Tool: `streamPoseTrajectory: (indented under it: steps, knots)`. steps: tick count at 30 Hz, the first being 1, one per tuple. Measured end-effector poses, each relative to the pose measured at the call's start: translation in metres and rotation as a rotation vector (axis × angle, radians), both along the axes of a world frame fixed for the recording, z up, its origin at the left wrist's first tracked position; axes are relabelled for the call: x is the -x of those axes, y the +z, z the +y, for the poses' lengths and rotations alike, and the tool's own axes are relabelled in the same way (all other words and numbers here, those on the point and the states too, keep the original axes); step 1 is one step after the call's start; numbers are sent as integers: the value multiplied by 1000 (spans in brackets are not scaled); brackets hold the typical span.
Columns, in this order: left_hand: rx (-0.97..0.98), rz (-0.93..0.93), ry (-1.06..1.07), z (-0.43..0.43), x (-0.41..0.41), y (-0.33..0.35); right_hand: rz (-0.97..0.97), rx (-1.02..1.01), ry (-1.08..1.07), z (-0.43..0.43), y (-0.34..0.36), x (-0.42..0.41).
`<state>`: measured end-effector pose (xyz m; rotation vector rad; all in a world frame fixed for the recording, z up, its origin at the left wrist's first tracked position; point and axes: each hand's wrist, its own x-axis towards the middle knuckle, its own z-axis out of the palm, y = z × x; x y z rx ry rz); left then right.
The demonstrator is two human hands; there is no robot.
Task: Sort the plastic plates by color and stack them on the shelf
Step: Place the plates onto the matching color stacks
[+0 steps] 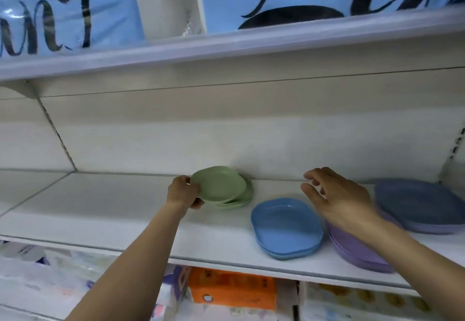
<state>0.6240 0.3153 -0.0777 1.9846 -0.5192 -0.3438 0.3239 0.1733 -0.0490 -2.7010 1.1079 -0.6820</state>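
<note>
On the white shelf (125, 210), my left hand (183, 192) grips the left rim of a green plate (219, 183), tilted over a small stack of green plates (241, 201) near the back wall. A stack of blue plates (286, 227) lies near the shelf's front edge. To its right sits a purple stack (357, 252), partly hidden by my right forearm. My right hand (337, 197) hovers above the shelf between the blue and purple stacks, fingers spread and holding nothing. A larger stack of blue-purple plates (422, 207) stands at the far right.
An upper shelf (226, 46) carries light blue packages with dark lettering. Below the plates' shelf lie packaged goods, among them an orange pack (234, 288). The shelf's left half holds nothing.
</note>
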Motion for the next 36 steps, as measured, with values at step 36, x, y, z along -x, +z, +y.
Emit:
streamPoseTrajectory:
  steps: [36]
  knots:
    - [-20,-1158,-829,-96,464,39,159,314,-472,15,13,416]
